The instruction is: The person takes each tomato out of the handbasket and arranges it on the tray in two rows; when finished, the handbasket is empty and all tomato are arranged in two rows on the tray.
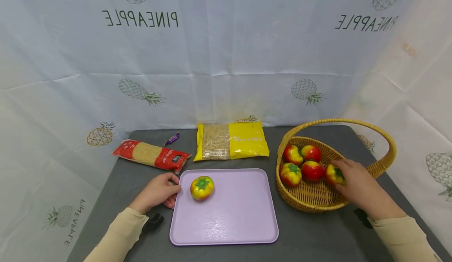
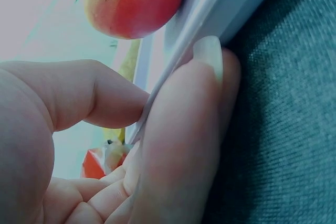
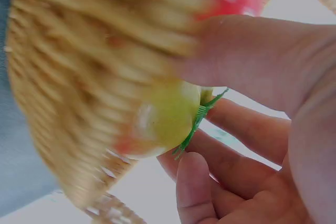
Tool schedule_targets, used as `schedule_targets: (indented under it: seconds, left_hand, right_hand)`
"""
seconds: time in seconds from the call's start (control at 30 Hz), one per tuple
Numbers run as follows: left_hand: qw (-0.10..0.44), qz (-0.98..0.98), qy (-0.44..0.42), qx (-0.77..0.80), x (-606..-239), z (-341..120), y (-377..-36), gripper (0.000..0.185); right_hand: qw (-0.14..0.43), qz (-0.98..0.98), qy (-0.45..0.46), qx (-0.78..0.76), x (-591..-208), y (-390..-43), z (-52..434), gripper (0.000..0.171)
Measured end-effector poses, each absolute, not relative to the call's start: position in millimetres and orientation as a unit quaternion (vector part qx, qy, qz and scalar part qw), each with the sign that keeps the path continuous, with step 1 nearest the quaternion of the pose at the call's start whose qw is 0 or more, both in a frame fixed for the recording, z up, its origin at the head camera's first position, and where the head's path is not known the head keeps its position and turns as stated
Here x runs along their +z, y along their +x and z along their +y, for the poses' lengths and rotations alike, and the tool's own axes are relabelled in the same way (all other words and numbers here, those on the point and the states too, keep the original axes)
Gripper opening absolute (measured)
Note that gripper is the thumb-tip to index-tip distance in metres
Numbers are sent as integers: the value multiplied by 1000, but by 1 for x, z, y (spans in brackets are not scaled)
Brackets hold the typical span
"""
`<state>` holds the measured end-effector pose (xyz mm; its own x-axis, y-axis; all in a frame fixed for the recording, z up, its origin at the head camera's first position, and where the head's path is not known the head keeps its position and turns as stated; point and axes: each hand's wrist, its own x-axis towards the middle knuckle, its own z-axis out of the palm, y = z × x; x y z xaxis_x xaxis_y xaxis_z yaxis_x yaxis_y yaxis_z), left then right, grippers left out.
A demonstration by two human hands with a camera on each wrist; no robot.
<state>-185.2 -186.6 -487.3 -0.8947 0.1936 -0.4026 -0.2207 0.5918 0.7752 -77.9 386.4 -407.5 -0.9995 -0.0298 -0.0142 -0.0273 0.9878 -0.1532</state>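
My left hand (image 1: 160, 191) pinches the left rim of a lilac tray (image 1: 233, 222), thumb and fingers on either side of its edge in the left wrist view. A yellow-and-red tomato (image 1: 202, 188) with a green star-shaped calyx sits on the tray's upper left. Over the right side of a wicker basket (image 1: 307, 205), my right hand (image 1: 360, 185) grips another tomato (image 3: 170, 116), thumb on one side and fingers on the other. Several more red and yellow tomatoes (image 1: 312, 171) lie in the basket's left half. In the right wrist view the basket wall hides part of the held tomato.
A red-and-clear pack of noodles (image 1: 152, 154) lies behind the tray at left, with a small purple-wrapped sweet (image 1: 172, 139) beside it. A yellow bag of grains (image 1: 231, 141) lies at the back. The tall basket handle (image 1: 339, 120) arches over the basket.
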Motion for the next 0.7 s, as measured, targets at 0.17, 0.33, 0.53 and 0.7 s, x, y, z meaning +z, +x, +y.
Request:
schedule_targets:
  seconds: [0.17, 0.33, 0.53, 0.7]
  left_hand:
    - [222, 863, -8, 453, -490, -191, -185, 26]
    - [218, 864, -4, 453, -491, -193, -186, 26]
    - [218, 861, 3, 460, -493, -192, -187, 25]
    - [219, 857, 11, 466, -494, -190, -187, 25]
  right_hand:
    - [-4, 997, -27, -71, -388, -75, 369, 74]
    - [-43, 993, -67, -82, -373, -68, 343, 74]
    - [-113, 980, -128, -98, -363, -63, 304, 74]
    - [-124, 973, -154, -118, -361, -62, 270, 75]
